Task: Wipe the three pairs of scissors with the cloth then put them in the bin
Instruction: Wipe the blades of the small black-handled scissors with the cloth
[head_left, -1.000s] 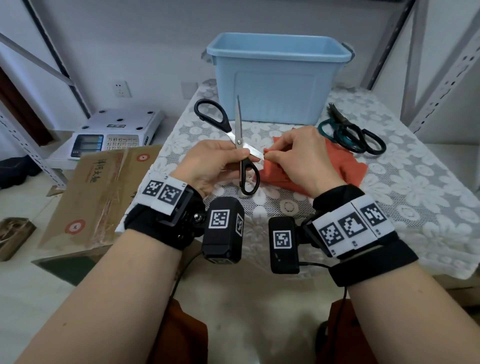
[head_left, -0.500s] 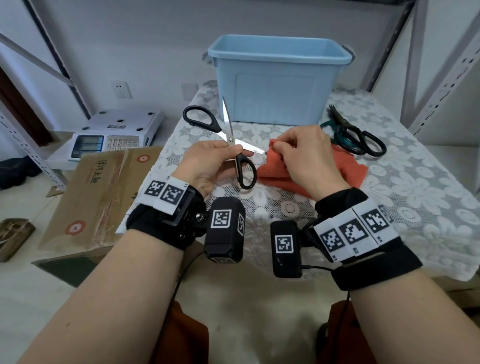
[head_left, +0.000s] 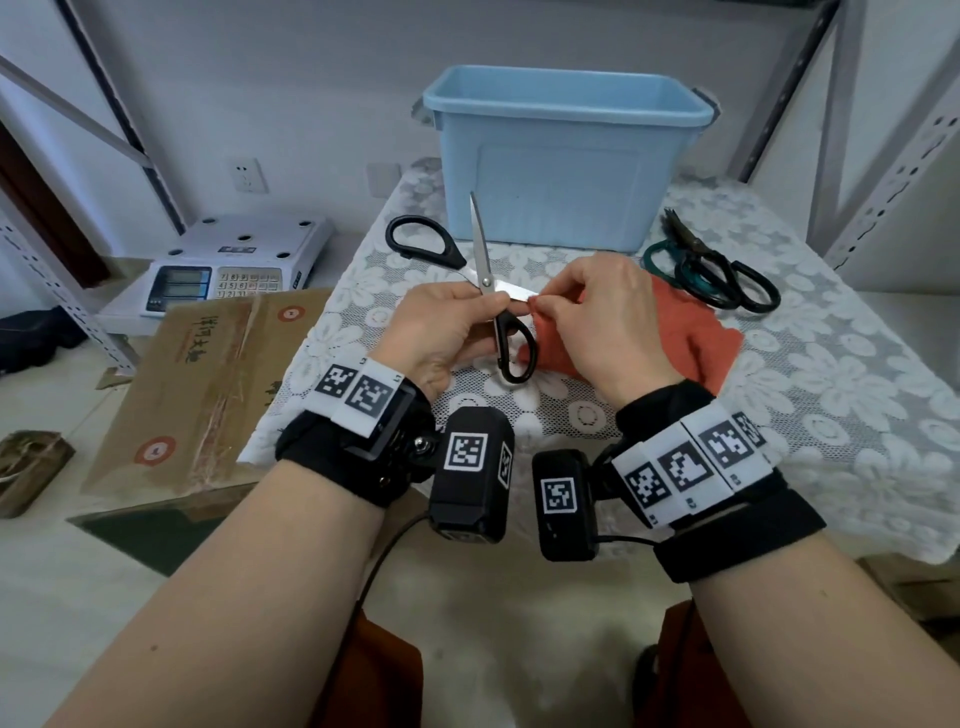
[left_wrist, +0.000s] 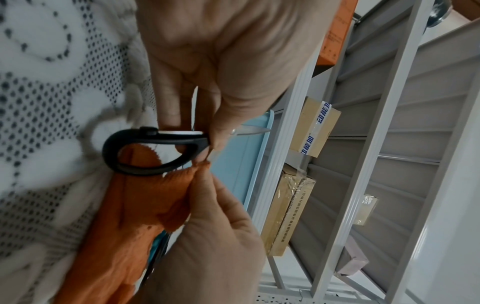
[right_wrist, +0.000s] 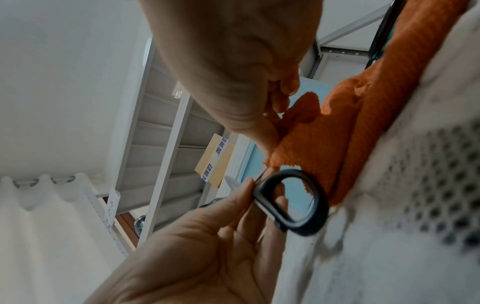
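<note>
Up above the lace tablecloth (head_left: 810, 374), the open black scissors (head_left: 485, 283) are pinched near the pivot by the left hand (head_left: 441, 332), one blade upright, the other pointing right. That second blade's tip goes into a fold of the orange cloth (head_left: 691, 338), which the right hand (head_left: 608, 317) pinches around it. Two more scissors (head_left: 717, 270) lie together just right of the cloth. Behind stands the blue bin (head_left: 561, 156).
</note>
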